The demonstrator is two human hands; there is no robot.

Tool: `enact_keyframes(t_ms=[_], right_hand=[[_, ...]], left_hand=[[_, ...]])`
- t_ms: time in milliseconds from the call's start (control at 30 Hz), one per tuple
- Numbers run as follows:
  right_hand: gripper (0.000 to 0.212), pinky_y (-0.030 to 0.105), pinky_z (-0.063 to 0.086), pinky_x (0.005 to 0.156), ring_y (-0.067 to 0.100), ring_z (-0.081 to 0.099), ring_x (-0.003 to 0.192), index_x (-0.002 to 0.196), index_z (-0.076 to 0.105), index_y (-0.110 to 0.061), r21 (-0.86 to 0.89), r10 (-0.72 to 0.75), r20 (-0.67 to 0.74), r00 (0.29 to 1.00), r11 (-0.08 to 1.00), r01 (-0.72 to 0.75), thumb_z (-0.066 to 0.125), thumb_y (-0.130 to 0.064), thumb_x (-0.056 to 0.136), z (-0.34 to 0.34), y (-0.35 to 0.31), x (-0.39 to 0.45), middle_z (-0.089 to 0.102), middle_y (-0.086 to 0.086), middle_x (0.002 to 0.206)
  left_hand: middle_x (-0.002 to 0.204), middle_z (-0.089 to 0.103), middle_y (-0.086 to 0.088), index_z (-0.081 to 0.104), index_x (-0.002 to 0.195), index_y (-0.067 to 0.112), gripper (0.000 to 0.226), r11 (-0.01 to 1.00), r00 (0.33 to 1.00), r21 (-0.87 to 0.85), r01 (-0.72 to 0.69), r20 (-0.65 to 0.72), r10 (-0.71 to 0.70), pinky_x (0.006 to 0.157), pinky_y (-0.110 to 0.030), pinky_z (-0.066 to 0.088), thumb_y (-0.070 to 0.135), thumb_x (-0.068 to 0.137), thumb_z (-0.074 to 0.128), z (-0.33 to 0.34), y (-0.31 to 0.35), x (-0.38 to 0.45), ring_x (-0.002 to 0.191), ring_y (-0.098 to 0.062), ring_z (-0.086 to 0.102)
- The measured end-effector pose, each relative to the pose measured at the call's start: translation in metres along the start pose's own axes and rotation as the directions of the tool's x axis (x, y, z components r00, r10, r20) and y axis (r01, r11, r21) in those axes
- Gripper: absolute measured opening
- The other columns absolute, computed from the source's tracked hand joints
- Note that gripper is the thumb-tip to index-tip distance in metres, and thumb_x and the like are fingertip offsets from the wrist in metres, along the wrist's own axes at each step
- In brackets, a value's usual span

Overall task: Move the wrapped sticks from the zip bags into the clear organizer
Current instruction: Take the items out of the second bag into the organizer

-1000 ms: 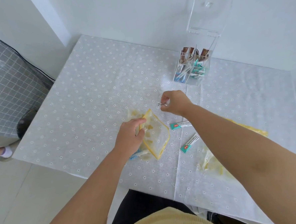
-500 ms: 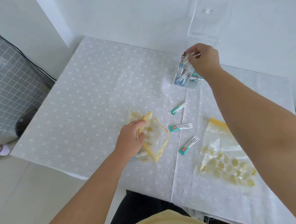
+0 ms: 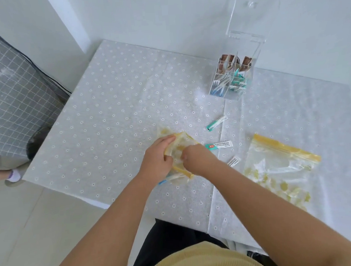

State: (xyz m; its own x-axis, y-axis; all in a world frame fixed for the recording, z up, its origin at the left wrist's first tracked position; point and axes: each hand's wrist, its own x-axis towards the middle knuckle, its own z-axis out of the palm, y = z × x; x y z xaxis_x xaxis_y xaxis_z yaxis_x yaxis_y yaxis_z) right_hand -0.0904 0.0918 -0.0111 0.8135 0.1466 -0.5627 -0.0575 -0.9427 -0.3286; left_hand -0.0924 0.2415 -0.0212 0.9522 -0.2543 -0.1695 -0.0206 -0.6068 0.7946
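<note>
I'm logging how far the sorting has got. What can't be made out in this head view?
- Contents of the small zip bag: both hands cover it.
- Right hand fingertips: inside the bag, any grip on a stick unseen.
- Third loose stick: half hidden by the right forearm.
- Stick count in the organizer: too small and overlapping.

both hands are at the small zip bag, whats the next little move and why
Probably pinch one wrapped stick inside and draw it out. The left hand holds the small zip bag open at its yellow rim, the right hand has its fingers in the mouth, and a blue-tipped stick shows at the bag's near end. The clear organizer stands open.
</note>
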Motion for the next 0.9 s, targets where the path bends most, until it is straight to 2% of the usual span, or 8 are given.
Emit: enact_keyframes(t_ms=[100,200,300,433,500,633,733,900], right_hand=[[0.021,0.03,0.05,0.074,0.026,0.064,0.095,0.099,0.065,-0.024,0.168,0.137,-0.049,0.989,0.978,-0.127,0.057,-0.017,0.081,0.012,0.005,0.003,0.065,0.003,0.098],[0.018,0.029,0.051,0.071,0.022,0.065,0.083,0.073,0.057,-0.024,0.304,0.179,-0.045,0.983,0.94,-0.158,0.074,-0.03,0.072,0.008,0.009,0.006,0.066,0.0,0.085],[0.023,0.029,0.052,0.073,0.02,0.063,0.086,0.068,0.054,-0.026,0.294,0.178,-0.014,0.984,0.941,-0.166,0.076,-0.035,0.07,0.005,0.005,0.01,0.067,-0.002,0.091],[0.022,0.029,0.051,0.077,0.02,0.059,0.09,0.095,0.068,-0.015,0.277,0.123,-0.027,0.992,0.954,-0.111,0.071,-0.026,0.077,0.003,-0.007,0.013,0.065,0.001,0.098],[0.025,0.025,0.047,0.073,0.019,0.058,0.087,0.103,0.07,-0.012,0.38,0.128,-0.06,0.99,0.92,-0.096,0.068,-0.019,0.08,0.003,-0.009,0.014,0.066,0.003,0.099],[0.039,0.03,0.055,0.085,0.018,0.068,0.087,0.118,0.066,-0.015,0.634,0.194,-0.054,0.979,0.764,-0.117,0.071,-0.016,0.08,0.004,-0.011,0.013,0.069,0.003,0.107],[0.038,0.022,0.048,0.06,0.009,0.061,0.064,0.113,0.065,-0.02,0.633,0.159,-0.048,0.986,0.768,-0.093,0.077,-0.028,0.078,0.003,-0.011,0.009,0.061,-0.006,0.082],[0.032,0.039,0.058,0.082,0.023,0.066,0.08,0.101,0.07,-0.023,0.604,0.149,-0.042,0.988,0.791,-0.093,0.082,-0.026,0.071,0.002,-0.005,0.005,0.064,-0.001,0.086]], left_hand=[[0.136,0.046,0.018,0.066,0.108,0.029,0.054,0.999,0.998,0.034,-0.024,-0.061,0.027,0.076,-0.007,0.043,-0.012,0.076,0.05,-0.005,0.002,-0.007,0.094,0.009,0.056],[0.14,0.041,0.015,0.059,0.082,0.025,0.024,0.975,0.98,0.201,0.098,-0.19,-0.059,0.057,-0.031,0.05,0.001,0.078,0.059,-0.008,-0.002,-0.016,0.053,-0.006,0.051],[0.133,0.045,0.008,0.058,0.091,0.027,0.016,0.923,0.961,0.312,0.225,-0.23,-0.156,0.057,-0.029,0.044,0.013,0.085,0.057,-0.008,0.0,-0.019,0.056,-0.018,0.054],[0.083,0.053,-0.002,0.044,0.108,0.016,0.019,0.889,0.966,0.384,0.249,-0.168,-0.198,0.054,-0.032,0.033,0.008,0.091,0.043,-0.009,0.004,-0.012,0.062,-0.023,0.048],[0.071,0.05,-0.005,0.037,0.105,0.014,0.017,0.904,0.962,0.335,0.266,-0.151,-0.227,0.049,-0.035,0.034,0.005,0.091,0.04,-0.011,-0.002,-0.008,0.057,-0.024,0.046],[0.076,0.05,-0.006,0.033,0.1,0.016,0.01,0.954,0.957,0.078,0.288,-0.049,-0.285,0.052,-0.041,0.048,0.009,0.096,0.04,-0.015,-0.003,-0.006,0.059,-0.026,0.052],[0.077,0.045,-0.001,0.033,0.1,0.013,0.021,0.954,0.957,-0.075,0.289,-0.005,-0.29,0.042,-0.015,0.036,0.017,0.096,0.052,-0.013,0.0,-0.009,0.056,-0.013,0.043],[0.1,0.052,0.012,0.041,0.111,0.013,0.024,0.898,0.956,-0.333,0.287,0.038,-0.291,0.044,-0.011,0.043,0.014,0.093,0.058,-0.009,0.002,-0.019,0.059,0.001,0.058]])
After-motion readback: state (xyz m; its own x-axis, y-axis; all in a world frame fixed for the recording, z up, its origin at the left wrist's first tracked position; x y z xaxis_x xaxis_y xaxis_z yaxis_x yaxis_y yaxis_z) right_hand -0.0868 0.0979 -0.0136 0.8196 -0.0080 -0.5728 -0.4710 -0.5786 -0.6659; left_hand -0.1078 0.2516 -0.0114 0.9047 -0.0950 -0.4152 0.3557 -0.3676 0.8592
